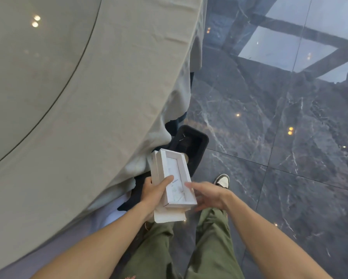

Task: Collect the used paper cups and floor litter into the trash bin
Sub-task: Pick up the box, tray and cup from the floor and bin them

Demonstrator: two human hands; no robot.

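Observation:
My left hand [153, 193] grips a stack of white cardboard boxes [174, 179], thumb lying across the top one. The top box is open and shows a pale marbled insert. My right hand [207, 195] is beside the stack with fingers spread, its fingertips touching the top box's right edge. A black rectangular trash bin [197, 144] stands on the floor just beyond the boxes, partly under the hanging tablecloth; something round and brownish lies inside it, mostly hidden by the boxes. No paper cups are in sight.
A round table with a grey-green tablecloth [88, 117] and a glass turntable fills the left side, its cloth hanging to the floor. Dark polished marble floor [279, 137] spreads to the right. My green trousers and one sneaker [222, 180] are below.

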